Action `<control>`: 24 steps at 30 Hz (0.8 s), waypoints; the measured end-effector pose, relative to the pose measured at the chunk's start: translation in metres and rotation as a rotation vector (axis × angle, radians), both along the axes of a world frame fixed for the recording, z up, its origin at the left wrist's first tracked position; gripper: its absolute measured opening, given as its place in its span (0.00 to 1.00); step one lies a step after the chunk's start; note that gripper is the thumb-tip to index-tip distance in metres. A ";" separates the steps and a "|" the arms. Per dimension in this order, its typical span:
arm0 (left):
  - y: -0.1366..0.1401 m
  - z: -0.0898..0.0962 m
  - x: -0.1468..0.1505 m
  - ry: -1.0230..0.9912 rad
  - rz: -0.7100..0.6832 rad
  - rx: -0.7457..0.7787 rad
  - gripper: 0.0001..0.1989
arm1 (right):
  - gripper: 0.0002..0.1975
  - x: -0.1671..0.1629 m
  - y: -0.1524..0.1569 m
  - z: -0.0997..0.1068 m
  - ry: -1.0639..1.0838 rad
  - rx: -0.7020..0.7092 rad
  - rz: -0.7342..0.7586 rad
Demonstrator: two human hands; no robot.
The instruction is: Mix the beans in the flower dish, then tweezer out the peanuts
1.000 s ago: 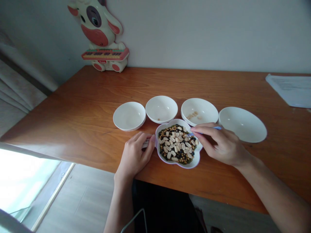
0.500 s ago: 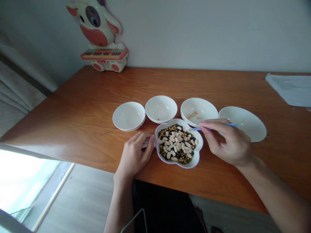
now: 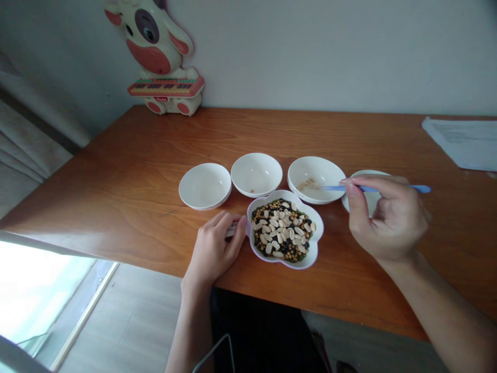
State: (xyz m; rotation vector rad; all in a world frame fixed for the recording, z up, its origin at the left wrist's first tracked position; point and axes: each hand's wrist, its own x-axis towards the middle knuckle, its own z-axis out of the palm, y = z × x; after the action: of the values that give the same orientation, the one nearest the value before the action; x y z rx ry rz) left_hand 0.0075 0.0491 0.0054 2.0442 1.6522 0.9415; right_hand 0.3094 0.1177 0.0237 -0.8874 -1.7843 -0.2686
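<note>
My left hand [image 3: 217,238] is closed around the short handle of a flower-shaped white bowl [image 3: 319,228] with a lilac rim. In that bowl lie many pale peanut halves [image 3: 279,228] over small dark and yellow beans. My right hand [image 3: 388,212] pinches slim blue tweezers [image 3: 419,189] between thumb and fingers. Their tip reaches into the third round white bowl [image 3: 330,168], near a few light-brown pieces [image 3: 308,184] on its bottom. Whether the tip grips a piece cannot be made out. Behind my right hand, a fourth white bowl [image 3: 367,173] is partly hidden.
To the left stand two more white bowls, the leftmost bowl [image 3: 205,186] and a second bowl [image 3: 257,173] with a small crumb inside. A cow-shaped toy keyboard [image 3: 166,88] leans at the wall. Papers [image 3: 466,142] lie at the back right of the wooden table [image 3: 116,207].
My right hand has moved right and slightly up, taking the tweezers' tip from the flower-shaped bowl's rim to inside the third white bowl. My left hand has stayed on the handle.
</note>
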 end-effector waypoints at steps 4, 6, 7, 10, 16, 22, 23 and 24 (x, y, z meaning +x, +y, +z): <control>0.000 0.000 0.000 -0.004 0.000 -0.001 0.11 | 0.24 -0.002 -0.004 -0.001 0.007 -0.063 0.056; 0.000 0.000 0.000 -0.002 -0.001 0.002 0.11 | 0.24 -0.004 -0.006 -0.002 -0.017 -0.110 0.095; 0.000 0.000 0.000 -0.001 0.001 0.004 0.11 | 0.24 -0.006 -0.007 -0.003 -0.039 -0.125 0.117; 0.001 0.000 0.000 -0.004 0.000 0.003 0.11 | 0.25 -0.010 -0.010 -0.005 -0.135 -0.119 0.175; 0.001 -0.001 0.000 -0.004 -0.017 -0.007 0.11 | 0.25 -0.014 -0.011 -0.006 -0.255 -0.078 0.194; 0.001 0.001 0.000 0.001 -0.013 -0.002 0.12 | 0.24 -0.021 -0.011 -0.007 -0.250 -0.087 0.168; 0.001 0.001 0.000 0.002 -0.015 0.001 0.12 | 0.23 -0.023 -0.012 -0.007 -0.251 -0.093 0.168; 0.001 0.001 0.000 0.004 -0.018 0.004 0.12 | 0.23 -0.025 -0.012 -0.007 -0.255 -0.096 0.168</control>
State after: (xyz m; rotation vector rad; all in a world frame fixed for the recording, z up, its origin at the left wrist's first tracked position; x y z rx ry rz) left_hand 0.0078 0.0500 0.0063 2.0611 1.6320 0.9359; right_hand 0.2848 0.1059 0.0170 -0.7913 -2.1112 -0.1945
